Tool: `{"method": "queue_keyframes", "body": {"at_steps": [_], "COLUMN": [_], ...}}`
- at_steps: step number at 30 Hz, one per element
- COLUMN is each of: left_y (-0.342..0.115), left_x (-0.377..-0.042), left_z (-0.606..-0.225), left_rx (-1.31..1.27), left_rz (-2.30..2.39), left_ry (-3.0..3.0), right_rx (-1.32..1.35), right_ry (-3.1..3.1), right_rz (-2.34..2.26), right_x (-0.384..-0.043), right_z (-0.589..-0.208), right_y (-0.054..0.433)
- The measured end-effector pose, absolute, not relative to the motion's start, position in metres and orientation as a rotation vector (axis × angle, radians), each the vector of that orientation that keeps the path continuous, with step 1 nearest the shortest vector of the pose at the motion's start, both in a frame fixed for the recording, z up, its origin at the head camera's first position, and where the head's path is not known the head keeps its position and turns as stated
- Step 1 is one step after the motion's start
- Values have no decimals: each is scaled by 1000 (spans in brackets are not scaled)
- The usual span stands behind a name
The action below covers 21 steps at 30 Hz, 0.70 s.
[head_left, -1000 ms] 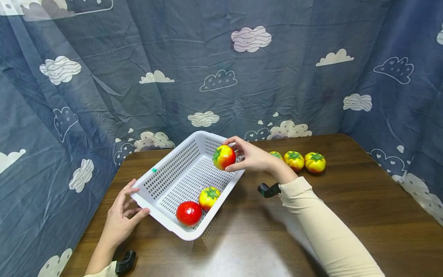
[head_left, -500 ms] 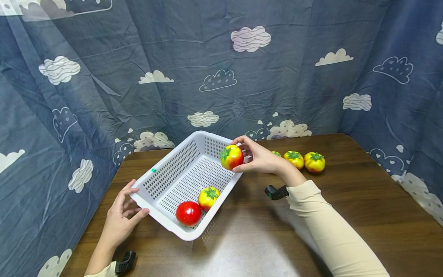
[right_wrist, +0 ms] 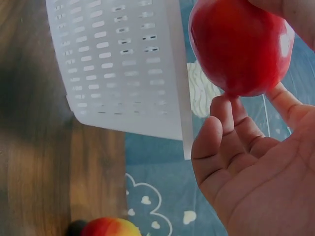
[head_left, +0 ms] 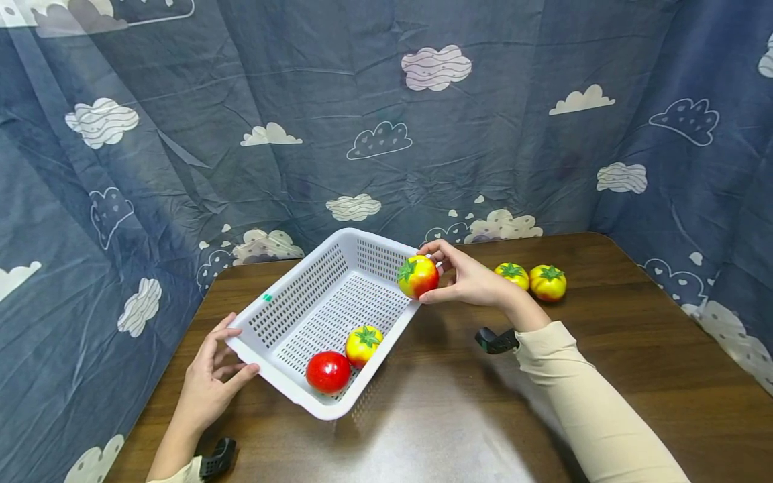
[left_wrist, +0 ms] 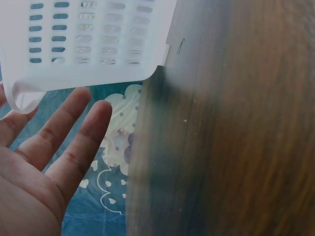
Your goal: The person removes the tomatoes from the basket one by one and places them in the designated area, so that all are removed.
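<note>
My right hand [head_left: 468, 276] pinches a red-and-yellow tomato [head_left: 417, 277] with green leaves between thumb and fingers, over the right rim of the white basket [head_left: 320, 408]. In the right wrist view, this tomato [right_wrist: 241, 49] shows its red underside, with the thumb on one side and fingertips on the other. At the basket's near-left corner, my left hand [head_left: 208, 379] grips the rim, thumb on the front edge. The left wrist view shows two extended fingers [left_wrist: 81, 135] below the perforated wall. Inside the basket lie a red tomato [head_left: 329, 372] and a yellow-red tomato [head_left: 364, 346], side by side.
Two more yellow-red tomatoes stand in a row on the wooden table [head_left: 435, 429], the nearer-to-hand tomato [head_left: 512, 274] and the outer tomato [head_left: 548, 283]. Behind the table hangs a blue cloud-patterned cloth [head_left: 338, 80].
My right hand has carried the tomato rightward, from above the basket's inside to its right rim. That hand now covers a third tomato on the table. My left hand stays on the corner.
</note>
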<state>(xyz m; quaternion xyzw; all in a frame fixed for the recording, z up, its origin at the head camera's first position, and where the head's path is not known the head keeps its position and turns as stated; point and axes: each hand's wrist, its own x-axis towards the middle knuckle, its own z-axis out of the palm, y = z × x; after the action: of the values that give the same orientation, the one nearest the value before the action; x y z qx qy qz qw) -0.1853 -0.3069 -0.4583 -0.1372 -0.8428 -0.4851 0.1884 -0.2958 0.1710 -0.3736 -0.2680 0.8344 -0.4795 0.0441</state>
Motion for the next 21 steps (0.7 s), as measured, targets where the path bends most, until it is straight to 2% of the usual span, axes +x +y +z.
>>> {"method": "queue_keyframes", "body": {"at_steps": [21], "left_y": [-307], "left_x": [-185], "left_z": [-458], "left_rx": [-373], "left_rz": [-1346], "left_ry": [-2379], "right_rx": [-708], "right_ry": [2595], "right_rz": [-1449], "right_x": [-282], "right_z": [-385], "right_y": [203]}}
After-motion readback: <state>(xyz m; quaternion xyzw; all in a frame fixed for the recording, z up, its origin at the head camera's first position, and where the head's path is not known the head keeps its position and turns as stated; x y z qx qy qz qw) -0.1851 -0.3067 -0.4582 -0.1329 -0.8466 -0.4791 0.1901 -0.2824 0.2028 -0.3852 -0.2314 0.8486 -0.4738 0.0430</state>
